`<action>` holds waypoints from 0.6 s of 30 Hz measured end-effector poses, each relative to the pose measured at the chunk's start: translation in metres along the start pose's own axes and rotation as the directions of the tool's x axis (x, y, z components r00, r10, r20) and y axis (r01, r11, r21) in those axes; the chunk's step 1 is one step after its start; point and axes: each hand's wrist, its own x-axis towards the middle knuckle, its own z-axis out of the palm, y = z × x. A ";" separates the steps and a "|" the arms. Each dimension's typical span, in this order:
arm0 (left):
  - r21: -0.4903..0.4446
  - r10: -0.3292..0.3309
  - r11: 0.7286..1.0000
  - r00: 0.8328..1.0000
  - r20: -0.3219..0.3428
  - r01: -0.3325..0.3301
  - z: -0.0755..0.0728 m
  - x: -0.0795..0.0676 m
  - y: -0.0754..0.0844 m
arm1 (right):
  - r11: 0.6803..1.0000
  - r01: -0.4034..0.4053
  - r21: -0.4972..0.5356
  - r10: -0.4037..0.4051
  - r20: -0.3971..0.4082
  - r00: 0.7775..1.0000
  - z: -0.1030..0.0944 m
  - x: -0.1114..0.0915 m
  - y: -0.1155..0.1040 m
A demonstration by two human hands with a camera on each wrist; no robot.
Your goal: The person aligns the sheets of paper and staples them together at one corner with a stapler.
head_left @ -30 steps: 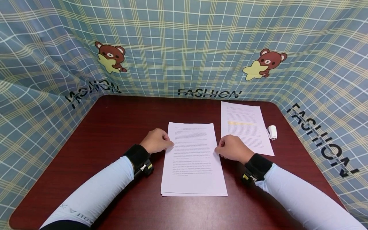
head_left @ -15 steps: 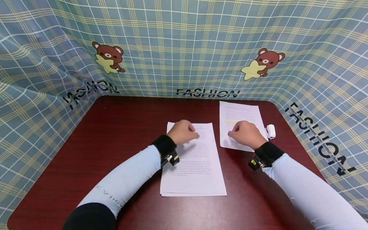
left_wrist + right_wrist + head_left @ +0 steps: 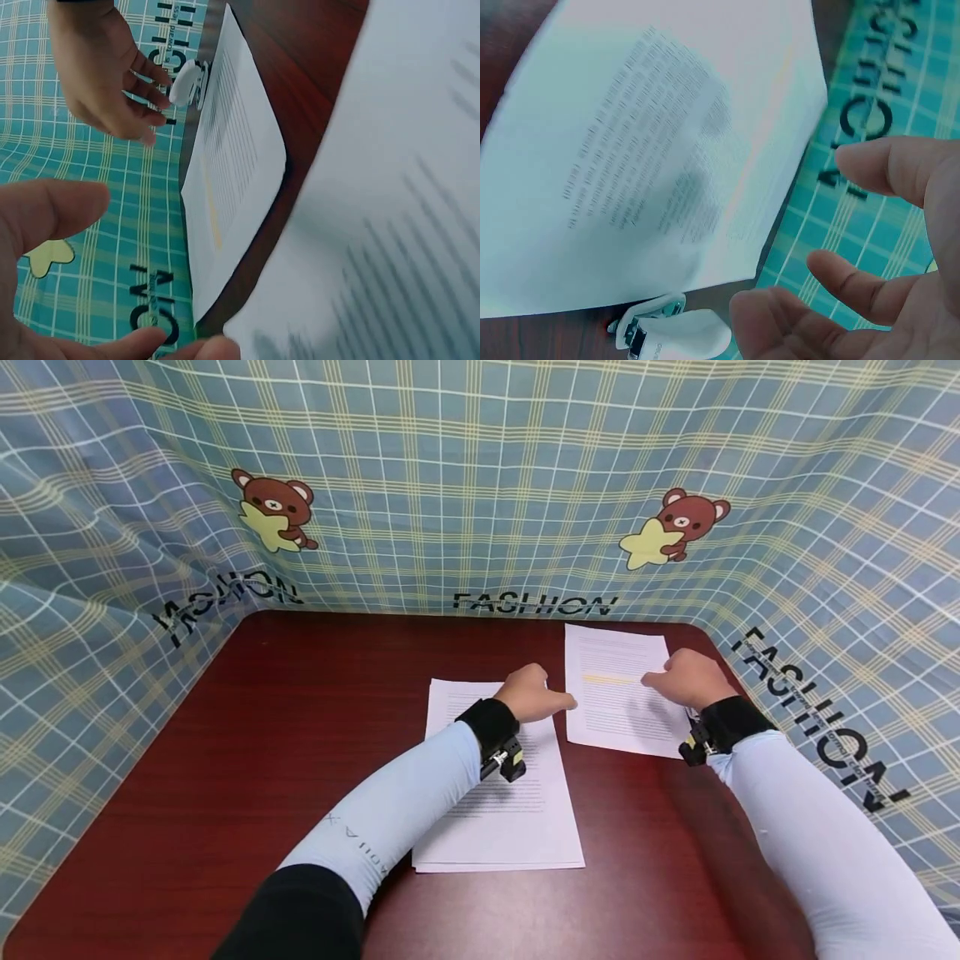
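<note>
Counter (image 3: 225, 752) dk red wood-grain; plaid curtain (image 3: 382, 485) round back + sides. We see highlighted sheet (image 3: 611, 703) flat at far R, slightly askew, long axis approx. near–far, short ends facing us & curtain. Paper stack (image 3: 495, 843) nr ctr., axis likewise. L hand (image 3: 531, 693) above stack's far R corner, R hand (image 3: 690, 679) over sheet's R side; each grip: thumb & fingers apart, nothing held.

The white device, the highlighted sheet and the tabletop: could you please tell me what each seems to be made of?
White device: probably smooth plastic, from its molded casing, with shiny, likely metal parts. Highlighted sheet: apparently matte paper, thin and printed. Tabletop: wood or wood-look laminate, semi-gloss, with dark red grain and a soft reflection.
</note>
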 end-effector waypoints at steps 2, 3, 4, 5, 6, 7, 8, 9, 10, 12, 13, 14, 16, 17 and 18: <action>-0.021 -0.003 1.000 1.000 0.007 0.003 0.007 0.004 0.004 | 0.999 -0.027 0.028 0.026 0.014 1.000 -0.003 0.005 0.005; -0.026 -0.005 1.000 1.000 0.008 0.005 0.010 0.006 0.005 | 0.998 -0.042 0.042 0.041 0.028 0.999 -0.004 0.007 0.006; -0.035 -0.005 0.999 1.000 0.006 0.006 0.013 0.008 0.007 | 0.997 -0.055 0.051 0.053 0.038 0.998 -0.005 0.009 0.007; -0.045 -0.006 0.999 1.000 0.006 0.007 0.016 0.010 0.008 | 0.996 -0.070 0.064 0.067 0.047 0.997 -0.005 0.010 0.008; -0.059 -0.005 0.998 1.000 0.007 0.005 0.020 0.011 0.009 | 0.994 -0.086 0.072 0.082 0.056 0.995 -0.005 0.012 0.009; -0.075 -0.003 0.997 1.000 0.005 0.003 0.023 0.012 0.010 | 0.993 -0.094 0.071 0.090 0.060 0.994 -0.005 0.013 0.010; -0.088 -0.003 0.996 1.000 0.006 0.003 0.025 0.014 0.011 | 0.992 -0.102 0.069 0.098 0.061 0.993 -0.005 0.015 0.011; -0.101 -0.001 0.995 1.000 0.007 0.002 0.028 0.014 0.012 | 0.992 -0.106 0.065 0.102 0.061 0.993 -0.005 0.016 0.011; -0.109 -0.002 0.994 1.000 0.009 0.003 0.031 0.016 0.013 | 0.992 -0.111 0.058 0.107 0.059 0.992 -0.005 0.017 0.012; -0.114 -0.010 0.993 1.000 0.014 0.011 0.036 0.019 0.014 | 0.993 -0.112 0.040 0.109 0.061 0.992 -0.005 0.018 0.012; -0.112 -0.018 0.994 1.000 0.015 0.019 0.039 0.021 0.014 | 0.993 -0.111 0.033 0.109 0.062 0.992 -0.006 0.018 0.012; -0.110 -0.024 0.994 1.000 0.016 0.025 0.041 0.023 0.014 | 0.994 -0.109 0.027 0.108 0.060 0.992 -0.006 0.019 0.013; -0.101 -0.032 0.994 0.999 0.016 0.033 0.044 0.026 0.015 | 0.994 -0.107 0.010 0.106 0.058 0.993 -0.006 0.019 0.014; -0.098 -0.032 0.995 0.999 0.014 0.033 0.045 0.026 0.016 | 0.995 -0.103 -0.001 0.103 0.056 0.993 -0.007 0.020 0.016; -0.099 -0.030 0.995 0.999 0.010 0.031 0.047 0.027 0.016 | 0.995 -0.103 -0.010 0.103 0.054 0.993 -0.006 0.020 0.017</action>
